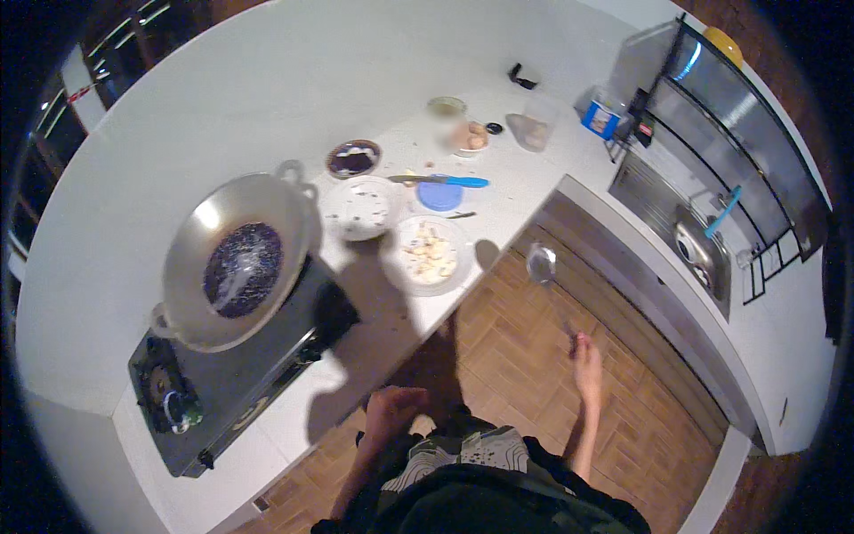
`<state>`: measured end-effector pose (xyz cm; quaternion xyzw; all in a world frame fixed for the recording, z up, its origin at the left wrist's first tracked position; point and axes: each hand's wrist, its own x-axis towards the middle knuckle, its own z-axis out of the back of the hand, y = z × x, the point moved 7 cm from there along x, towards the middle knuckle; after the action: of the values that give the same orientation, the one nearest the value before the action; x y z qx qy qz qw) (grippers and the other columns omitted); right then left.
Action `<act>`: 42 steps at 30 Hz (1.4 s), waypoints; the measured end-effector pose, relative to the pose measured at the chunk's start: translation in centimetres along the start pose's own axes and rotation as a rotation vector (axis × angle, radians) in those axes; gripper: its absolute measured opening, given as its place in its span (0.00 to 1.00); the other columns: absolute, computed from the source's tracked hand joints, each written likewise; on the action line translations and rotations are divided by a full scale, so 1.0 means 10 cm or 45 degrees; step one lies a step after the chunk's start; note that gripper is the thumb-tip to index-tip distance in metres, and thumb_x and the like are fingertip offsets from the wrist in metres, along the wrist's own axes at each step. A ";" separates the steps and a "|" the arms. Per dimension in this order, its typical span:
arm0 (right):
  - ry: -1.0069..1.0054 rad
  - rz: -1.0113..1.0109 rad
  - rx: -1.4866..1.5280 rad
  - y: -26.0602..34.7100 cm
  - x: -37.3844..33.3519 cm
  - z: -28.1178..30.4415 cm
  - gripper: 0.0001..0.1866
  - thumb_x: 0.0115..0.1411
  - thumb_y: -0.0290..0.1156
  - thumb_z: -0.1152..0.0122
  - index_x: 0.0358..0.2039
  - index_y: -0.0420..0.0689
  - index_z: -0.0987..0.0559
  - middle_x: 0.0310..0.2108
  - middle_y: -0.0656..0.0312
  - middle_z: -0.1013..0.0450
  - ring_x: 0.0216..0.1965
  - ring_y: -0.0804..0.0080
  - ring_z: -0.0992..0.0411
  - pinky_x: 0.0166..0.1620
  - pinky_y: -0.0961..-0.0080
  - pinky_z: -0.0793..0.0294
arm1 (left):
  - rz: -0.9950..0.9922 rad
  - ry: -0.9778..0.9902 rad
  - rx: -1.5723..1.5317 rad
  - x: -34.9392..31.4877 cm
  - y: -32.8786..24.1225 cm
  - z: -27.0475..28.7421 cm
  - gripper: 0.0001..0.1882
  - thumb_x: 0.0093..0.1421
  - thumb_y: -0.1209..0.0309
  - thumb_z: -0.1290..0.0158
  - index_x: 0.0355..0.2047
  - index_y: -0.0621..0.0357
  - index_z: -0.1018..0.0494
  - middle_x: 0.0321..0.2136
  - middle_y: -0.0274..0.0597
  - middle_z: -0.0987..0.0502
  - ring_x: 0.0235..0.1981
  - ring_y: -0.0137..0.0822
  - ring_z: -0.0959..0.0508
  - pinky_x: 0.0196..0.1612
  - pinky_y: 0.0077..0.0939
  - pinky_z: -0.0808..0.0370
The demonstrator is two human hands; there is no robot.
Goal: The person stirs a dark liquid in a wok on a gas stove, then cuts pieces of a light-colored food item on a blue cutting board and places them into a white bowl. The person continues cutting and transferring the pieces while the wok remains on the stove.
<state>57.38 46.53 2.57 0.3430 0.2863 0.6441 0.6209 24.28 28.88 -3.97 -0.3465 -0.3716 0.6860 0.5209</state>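
Observation:
My right hand is out over the floor, closed around the thin handle of a long-handled utensil with a round, shiny metal head. The handle is blurred, and I cannot tell whether the head is a ladle or a skimmer. Close to my body, my left hand has its fingers curled together, with nothing showing in them. On the black gas stove sits a large two-handled metal wok, with dark, glistening contents covering its bottom.
A plate of pale chopped pieces, a speckled white plate, a bowl of dark stuff, a blue-handled knife, a blue lid and a bowl of eggs crowd the counter. Beyond stand a sink and dish rack.

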 end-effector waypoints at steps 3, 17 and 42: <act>0.142 -0.088 0.196 -0.44 0.11 -0.01 0.20 0.64 0.43 0.61 0.22 0.42 0.35 0.17 0.69 0.42 0.20 0.79 0.44 0.25 0.80 0.43 | -0.105 0.008 -0.015 0.37 -0.54 -0.26 0.11 0.47 0.69 0.42 0.32 0.57 0.23 0.27 0.43 0.22 0.28 0.37 0.22 0.33 0.26 0.27; 0.815 0.068 0.321 -0.22 1.12 -1.31 0.17 0.63 0.42 0.60 0.30 0.40 0.32 0.19 0.65 0.37 0.24 0.76 0.37 0.30 0.77 0.36 | -0.027 -0.362 -0.060 1.37 -0.18 -0.57 0.08 0.56 0.75 0.54 0.35 0.59 0.27 0.29 0.45 0.26 0.29 0.38 0.24 0.33 0.29 0.29; 1.163 0.755 -0.373 1.37 3.02 -4.46 0.19 0.61 0.43 0.63 0.34 0.38 0.33 0.28 0.42 0.30 0.32 0.43 0.31 0.36 0.53 0.34 | 0.340 -0.948 -0.141 2.12 0.19 0.08 0.09 0.46 0.65 0.40 0.23 0.56 0.22 0.23 0.41 0.22 0.26 0.34 0.22 0.30 0.22 0.28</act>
<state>13.78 78.31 -10.69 0.0051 0.3250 0.9071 0.2675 18.10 49.05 -7.08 -0.1470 -0.5231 0.8053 0.2372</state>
